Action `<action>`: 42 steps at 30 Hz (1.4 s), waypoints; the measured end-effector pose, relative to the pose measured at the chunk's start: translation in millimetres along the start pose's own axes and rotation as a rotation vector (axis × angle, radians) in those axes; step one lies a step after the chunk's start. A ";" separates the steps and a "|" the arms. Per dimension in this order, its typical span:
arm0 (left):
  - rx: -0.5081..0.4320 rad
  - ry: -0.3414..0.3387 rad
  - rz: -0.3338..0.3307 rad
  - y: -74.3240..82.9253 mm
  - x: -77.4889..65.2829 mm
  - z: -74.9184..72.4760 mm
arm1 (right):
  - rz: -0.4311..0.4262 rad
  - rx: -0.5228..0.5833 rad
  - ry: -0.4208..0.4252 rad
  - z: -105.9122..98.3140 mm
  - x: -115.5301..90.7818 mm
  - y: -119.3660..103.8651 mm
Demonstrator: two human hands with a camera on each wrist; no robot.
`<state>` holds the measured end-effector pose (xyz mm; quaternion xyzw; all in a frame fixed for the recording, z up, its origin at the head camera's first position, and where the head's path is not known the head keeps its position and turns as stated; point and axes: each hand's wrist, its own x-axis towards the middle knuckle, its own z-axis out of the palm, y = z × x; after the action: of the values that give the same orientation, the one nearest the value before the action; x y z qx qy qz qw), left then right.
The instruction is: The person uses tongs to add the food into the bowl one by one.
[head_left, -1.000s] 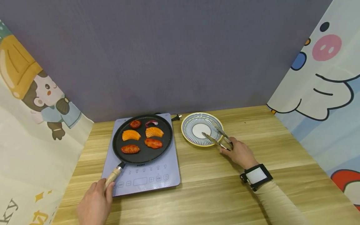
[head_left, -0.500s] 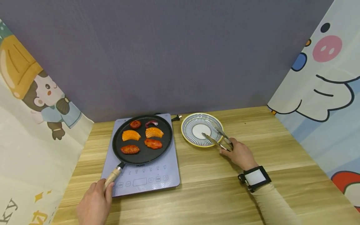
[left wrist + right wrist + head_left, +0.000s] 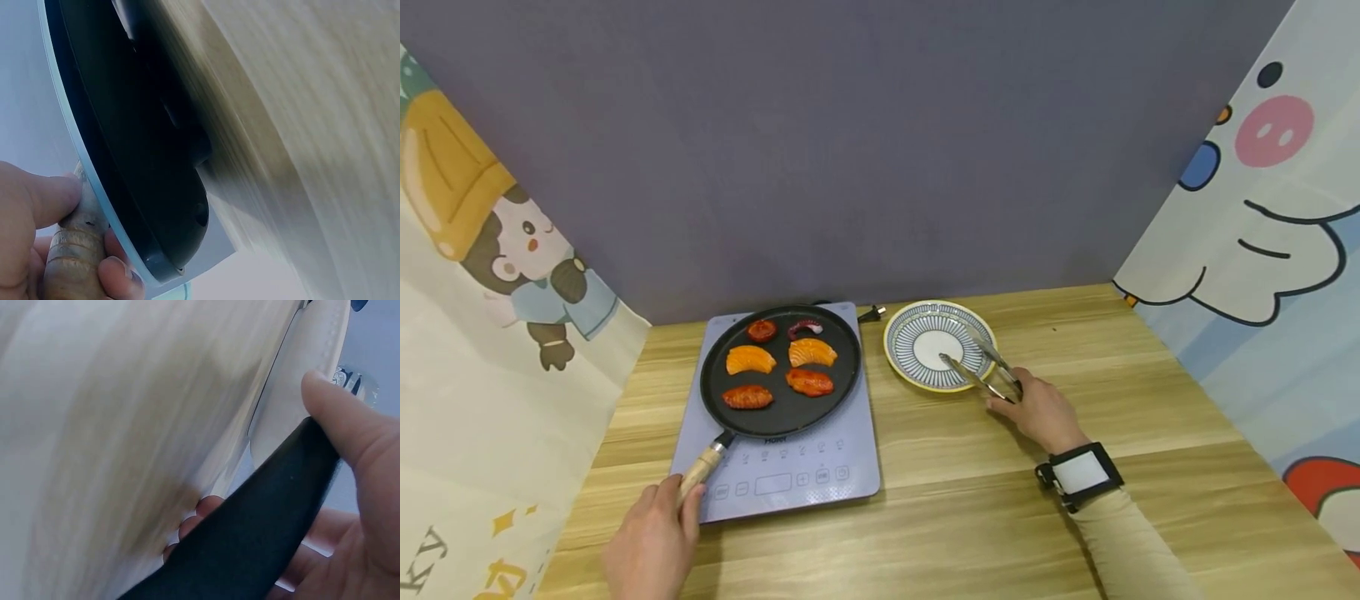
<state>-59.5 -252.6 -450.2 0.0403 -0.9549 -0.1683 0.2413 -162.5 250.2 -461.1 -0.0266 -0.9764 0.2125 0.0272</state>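
My left hand (image 3: 651, 537) grips the wooden handle (image 3: 700, 472) of a black frying pan (image 3: 782, 410). The left wrist view shows the thumb and fingers around that handle (image 3: 75, 259). Lying in the pan are two orange slices (image 3: 750, 360), two reddish-brown wing-shaped pieces (image 3: 748, 397), a round red slice (image 3: 762, 331) and a curled purple tentacle-like piece (image 3: 805, 328). With my right hand (image 3: 1043, 410) I hold metal tongs (image 3: 973, 379), their arms apart over a patterned plate (image 3: 902, 375) and nothing between the tips. A dark handle part (image 3: 262, 506) crosses the right palm.
Under the pan is a pale induction cooker (image 3: 857, 450) with a panel at its front. A black plug (image 3: 872, 314) lies between cooker and plate. The wooden table (image 3: 970, 517) meets a grey wall (image 3: 880, 167) behind, with printed cloth (image 3: 1262, 250) at both sides.
My right wrist has shifted slightly left in the head view since one second ago. Both hands keep their hold, and the pan, food, tongs and plate stay as they were.
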 end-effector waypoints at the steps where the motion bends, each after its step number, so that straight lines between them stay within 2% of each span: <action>1: 0.001 0.001 -0.001 -0.4 -0.2 -0.1 | -0.002 -0.002 0.004 0.2 -0.4 -0.2; 6: 0.004 0.002 -0.009 -2.8 -0.5 -0.3 | -0.001 -0.006 0.005 0.7 0.1 -1.6; 12: 0.011 -0.030 -0.026 -3.0 -4.1 -2.6 | 0.023 0.001 -0.022 -0.2 -3.3 -2.7; 17: 0.007 -0.025 -0.013 -1.6 -8.1 -4.3 | 0.034 0.002 -0.039 -2.5 -9.2 -1.6; 22: 0.007 -0.018 -0.005 -1.4 -5.7 -6.1 | 0.023 -0.001 -0.019 -5.2 -8.3 -3.3; 28: 0.001 -0.007 -0.016 -2.4 -4.9 -6.8 | 0.014 -0.019 -0.042 -3.3 -4.3 -5.4; 37: -0.012 -0.079 -0.037 -2.2 -1.0 -7.4 | 0.037 -0.049 -0.097 -4.9 -1.6 -7.3; 42: -0.034 -0.075 -0.024 -1.8 3.1 -9.3 | 0.043 -0.064 -0.109 -5.6 -0.7 -6.7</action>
<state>-57.7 -257.6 -441.7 0.0411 -0.9597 -0.1890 0.2037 -161.8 246.4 -453.2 -0.0369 -0.9819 0.1831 -0.0312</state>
